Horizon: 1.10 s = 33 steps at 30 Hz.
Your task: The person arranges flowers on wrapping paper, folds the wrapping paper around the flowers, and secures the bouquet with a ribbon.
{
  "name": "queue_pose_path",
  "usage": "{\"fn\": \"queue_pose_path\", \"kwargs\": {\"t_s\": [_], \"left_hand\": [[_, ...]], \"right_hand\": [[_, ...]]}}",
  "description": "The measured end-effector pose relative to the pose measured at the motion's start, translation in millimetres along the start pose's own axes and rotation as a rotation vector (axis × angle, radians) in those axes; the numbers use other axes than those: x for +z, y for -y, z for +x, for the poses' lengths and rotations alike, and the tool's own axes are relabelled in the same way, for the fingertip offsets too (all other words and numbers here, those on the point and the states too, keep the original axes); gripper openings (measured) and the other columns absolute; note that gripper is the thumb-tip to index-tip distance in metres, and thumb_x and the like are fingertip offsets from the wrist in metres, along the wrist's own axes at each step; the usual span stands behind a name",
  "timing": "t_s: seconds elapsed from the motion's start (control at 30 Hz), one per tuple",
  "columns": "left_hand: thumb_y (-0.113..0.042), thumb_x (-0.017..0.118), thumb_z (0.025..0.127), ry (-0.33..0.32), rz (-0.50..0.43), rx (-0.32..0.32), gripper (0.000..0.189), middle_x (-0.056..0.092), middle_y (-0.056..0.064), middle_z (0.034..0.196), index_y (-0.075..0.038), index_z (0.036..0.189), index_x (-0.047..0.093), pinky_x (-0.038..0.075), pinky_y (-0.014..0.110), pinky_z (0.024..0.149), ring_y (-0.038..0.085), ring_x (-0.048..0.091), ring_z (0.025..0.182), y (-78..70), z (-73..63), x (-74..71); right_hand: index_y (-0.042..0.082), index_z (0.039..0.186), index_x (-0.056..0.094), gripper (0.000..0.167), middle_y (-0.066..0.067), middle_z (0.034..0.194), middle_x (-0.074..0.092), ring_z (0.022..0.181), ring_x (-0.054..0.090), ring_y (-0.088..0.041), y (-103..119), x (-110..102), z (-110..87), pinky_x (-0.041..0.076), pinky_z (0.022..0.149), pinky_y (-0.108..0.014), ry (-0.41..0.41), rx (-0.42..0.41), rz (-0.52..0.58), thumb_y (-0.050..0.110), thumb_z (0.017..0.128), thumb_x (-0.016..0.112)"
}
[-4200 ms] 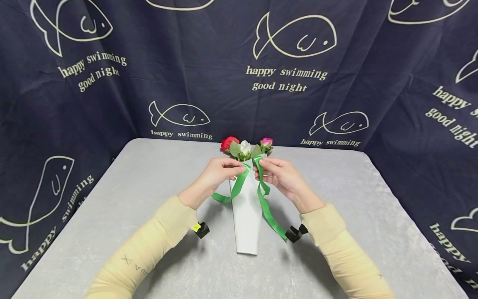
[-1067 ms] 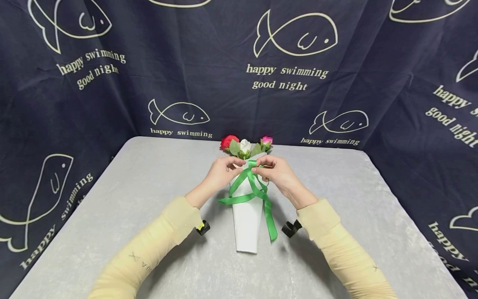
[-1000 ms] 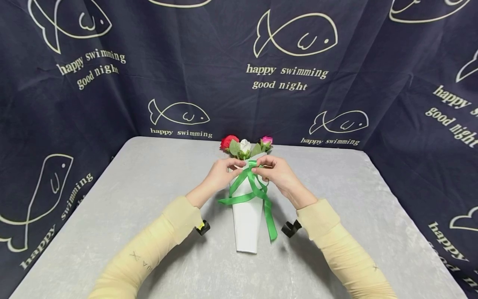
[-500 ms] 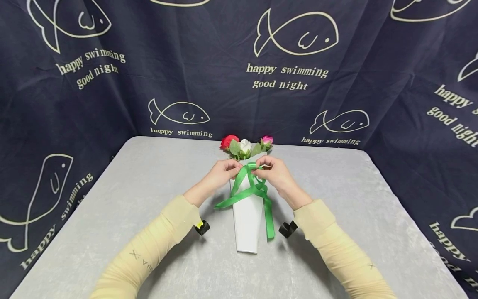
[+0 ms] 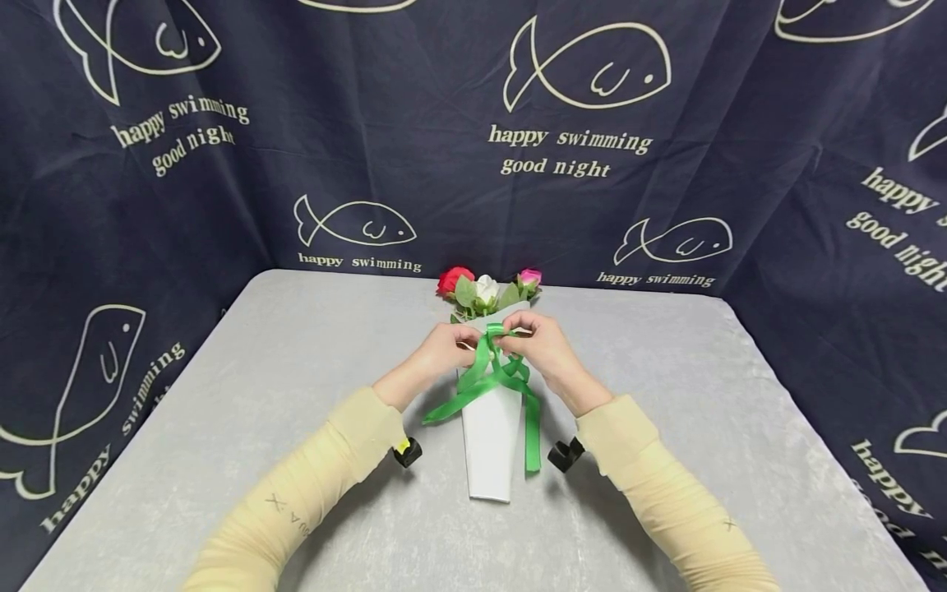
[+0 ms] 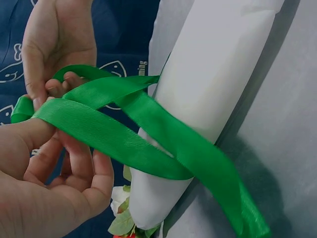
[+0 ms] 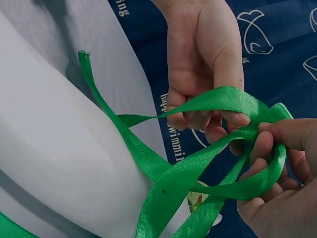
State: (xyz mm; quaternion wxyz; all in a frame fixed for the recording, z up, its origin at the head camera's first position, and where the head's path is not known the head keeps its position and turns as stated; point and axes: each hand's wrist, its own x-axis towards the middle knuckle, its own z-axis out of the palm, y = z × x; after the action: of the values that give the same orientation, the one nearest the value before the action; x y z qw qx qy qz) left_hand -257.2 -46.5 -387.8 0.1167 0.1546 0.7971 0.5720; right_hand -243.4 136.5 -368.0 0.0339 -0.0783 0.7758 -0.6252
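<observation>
A bouquet in a white paper wrap [image 5: 490, 452] lies on the table, its flower end away from me. A green ribbon [image 5: 473, 395] crosses over the upper part of the wrap, its tails hanging to both sides. My left hand [image 5: 444, 349] pinches a strand of it just left of the middle. With thumb and fingertips, my right hand [image 5: 543, 349] pinches the small folded loop [image 7: 277, 114] at the top. Both wrist views show the fingertips of the two hands close together at this loop. Part of the ribbon is hidden behind the fingers.
A red rose [image 5: 454, 281], a white rose [image 5: 486, 289] and a pink rose [image 5: 529, 279] with green leaves stick out beyond the wrap. The grey table [image 5: 333, 329] reaches back to a dark blue curtain [image 5: 444, 164] with fish drawings.
Earlier each hand held a separate strand apart; now the strands cross over the wrap and a small loop stands between the hands. Lately my left hand has shifted slightly toward me, and the left tail swung lower.
</observation>
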Motion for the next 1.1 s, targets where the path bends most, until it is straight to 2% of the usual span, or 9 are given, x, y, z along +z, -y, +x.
{"fn": "queue_pose_path", "kwargs": {"t_s": [0.1, 0.27, 0.47, 0.7, 0.77, 0.93, 1.1], "left_hand": [[-0.004, 0.068, 0.082, -0.018, 0.022, 0.014, 0.015, 0.068, 0.008, 0.085, 0.001, 0.095, 0.07, 0.05, 0.023, 0.066, 0.012, 0.059, 0.074, 1.9, 0.3, 0.6], [-0.014, 0.067, 0.087, -0.078, 0.073, 0.006, 0.014, 0.069, 0.005, 0.089, -0.004, 0.097, 0.071, 0.05, 0.025, 0.072, 0.012, 0.061, 0.082, 2.0, -2.3, -5.4], [-0.012, 0.064, 0.088, -0.1, 0.035, -0.03, 0.014, 0.068, 0.005, 0.087, -0.003, 0.097, 0.067, 0.049, 0.026, 0.072, 0.012, 0.06, 0.081, 4.3, -4.7, -14.9], [-0.009, 0.062, 0.088, -0.125, 0.023, -0.034, 0.012, 0.062, 0.001, 0.079, -0.002, 0.097, 0.064, 0.05, 0.044, 0.077, 0.013, 0.055, 0.072, 10.1, -9.5, -24.5], [-0.009, 0.062, 0.088, -0.128, 0.037, -0.022, 0.012, 0.061, 0.001, 0.078, -0.002, 0.097, 0.064, 0.05, 0.042, 0.076, 0.013, 0.055, 0.071, 11.0, -12.4, -28.4], [-0.014, 0.065, 0.087, -0.136, 0.134, 0.023, 0.01, 0.061, 0.001, 0.076, -0.006, 0.093, 0.066, 0.046, 0.029, 0.068, 0.013, 0.053, 0.069, 16.7, -17.0, -39.0], [-0.018, 0.068, 0.085, -0.148, 0.267, 0.079, 0.01, 0.062, 0.0, 0.073, -0.01, 0.089, 0.07, 0.044, 0.029, 0.069, 0.014, 0.053, 0.068, 22.9, -21.5, -51.1]], "right_hand": [[0.005, 0.084, 0.06, 0.01, 0.0, 0.073, 0.059, 0.062, 0.055, -0.013, 0, -1, -0.7, 0.044, 0.059, -0.025, 0.017, 0.0, 0.0, 0.0, 0.081, 0.067], [-0.001, 0.092, 0.06, 0.013, 0.002, 0.072, 0.058, 0.059, 0.052, -0.01, -2, -7, -2.0, 0.044, 0.058, -0.024, 0.038, 0.004, -0.015, 0.001, 0.081, 0.068], [-0.005, 0.104, 0.062, 0.026, 0.004, 0.074, 0.059, 0.057, 0.05, -0.008, -5, -19, -2.6, 0.045, 0.057, -0.023, 0.081, 0.016, -0.057, 0.005, 0.081, 0.07], [-0.002, 0.113, 0.063, 0.033, 0.002, 0.08, 0.06, 0.054, 0.046, -0.007, -7, -36, -6.0, 0.044, 0.055, -0.023, 0.142, 0.074, -0.154, 0.009, 0.082, 0.07], [-0.001, 0.112, 0.064, 0.033, 0.001, 0.075, 0.058, 0.054, 0.047, -0.007, -9, -41, -7.8, 0.045, 0.056, -0.024, 0.161, 0.083, -0.173, 0.01, 0.082, 0.071], [-0.003, 0.109, 0.066, 0.031, 0.002, 0.069, 0.055, 0.058, 0.048, -0.008, -16, -56, -12.3, 0.045, 0.057, -0.025, 0.197, 0.076, -0.243, 0.013, 0.083, 0.071], [0.0, 0.105, 0.068, 0.028, -0.001, 0.072, 0.054, 0.056, 0.044, -0.009, -23, -69, -15.1, 0.041, 0.052, -0.025, 0.221, 0.071, -0.323, 0.016, 0.082, 0.072]]}}
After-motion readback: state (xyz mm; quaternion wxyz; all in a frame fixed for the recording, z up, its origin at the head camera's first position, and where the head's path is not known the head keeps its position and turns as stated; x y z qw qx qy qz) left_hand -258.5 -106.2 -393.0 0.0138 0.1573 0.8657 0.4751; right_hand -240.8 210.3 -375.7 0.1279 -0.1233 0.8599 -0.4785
